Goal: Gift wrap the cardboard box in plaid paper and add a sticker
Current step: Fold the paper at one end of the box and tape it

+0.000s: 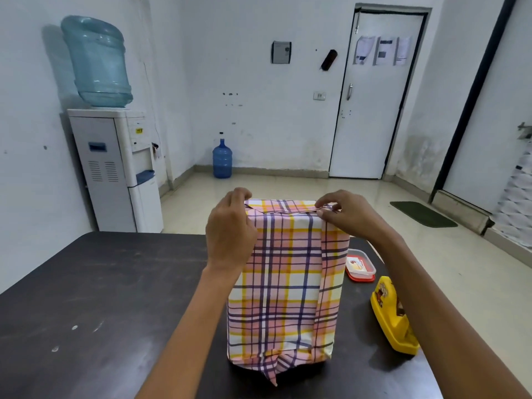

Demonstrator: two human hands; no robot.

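Forearms are coming in from both bottom corners and converging on the wrapped box [285, 283]. It's standing upright on the dark table [100, 298], long axis vertical. At its near end, the bottom flap [270, 367] is poking out loose toward the camera and looking unsealed.

Both hands are working the upper end. Left hand [230, 226] is gripping the top-left corner with fingers [241, 193] curled over the edge. The tips are hidden behind it, so I can't tell if they're pinching paper. Right hand [348, 217] is pinching the right end of the top flap [285, 208], thumb and fingers [328, 201] pressed together on the crease.

The flap is running left-right between the 2 hands, inward of the right fingertips. My read: the top fold is being creased along that line, with the right hand doing the work and the left bracing.

Yellow tape dispenser [394, 318] is sitting right of the box, under the right forearm, so that hand is nearer for taping. Red-lidded container [359, 264] is sitting just beyond it. No sticker is showing.
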